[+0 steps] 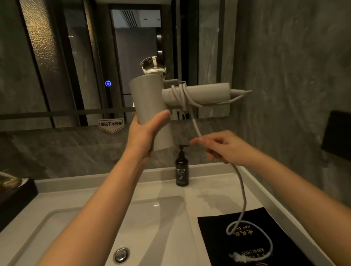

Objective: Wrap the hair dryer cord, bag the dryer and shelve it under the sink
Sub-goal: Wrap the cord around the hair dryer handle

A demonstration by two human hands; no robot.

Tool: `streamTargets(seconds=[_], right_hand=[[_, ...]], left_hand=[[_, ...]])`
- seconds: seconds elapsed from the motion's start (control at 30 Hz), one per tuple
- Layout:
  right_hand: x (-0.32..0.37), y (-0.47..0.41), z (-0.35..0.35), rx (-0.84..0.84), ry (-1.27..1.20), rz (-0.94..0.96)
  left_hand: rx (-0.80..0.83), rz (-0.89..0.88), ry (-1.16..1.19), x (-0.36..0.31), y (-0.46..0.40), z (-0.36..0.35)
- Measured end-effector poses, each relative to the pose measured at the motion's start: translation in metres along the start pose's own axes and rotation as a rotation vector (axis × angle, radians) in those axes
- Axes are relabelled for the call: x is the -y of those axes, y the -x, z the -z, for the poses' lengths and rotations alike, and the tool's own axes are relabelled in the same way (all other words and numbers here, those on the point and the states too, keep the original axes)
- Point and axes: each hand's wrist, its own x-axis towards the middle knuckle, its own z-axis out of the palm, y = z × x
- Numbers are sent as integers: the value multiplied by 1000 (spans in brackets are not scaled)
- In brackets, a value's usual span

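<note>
A grey hair dryer [147,98] is held up in front of the mirror, its handle [207,93] pointing right. My left hand [146,131] grips the dryer's barrel from below. A few turns of the grey cord [182,96] circle the handle. From there the cord drops into my right hand [224,149], which pinches it loosely. Below that hand the cord [242,193] hangs down and loops onto a black storage bag [248,244] with gold lettering lying flat on the counter. The cord's plug end [238,257] rests on the bag.
A white sink basin [93,229] with a chrome drain [121,255] sits below my arms. A black pump bottle [181,169] stands at the back of the counter. A dark tray [4,196] is at left. A black wall fixture [350,139] is at right.
</note>
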Motion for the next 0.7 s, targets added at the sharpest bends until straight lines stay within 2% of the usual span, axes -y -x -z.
streamTargets(seconds=[0.2, 0.37, 0.57, 0.7], right_hand=[[13, 9, 4, 11, 270, 37], [28, 8, 24, -111, 457, 113], [43, -8, 42, -298, 469, 298], [48, -12, 45, -273, 414, 364]], left_hand=[[-180, -68, -225, 8, -4, 6], [-212, -139, -479, 15, -8, 16], [14, -180, -674, 12, -10, 30], [260, -173, -672, 6, -2, 34]])
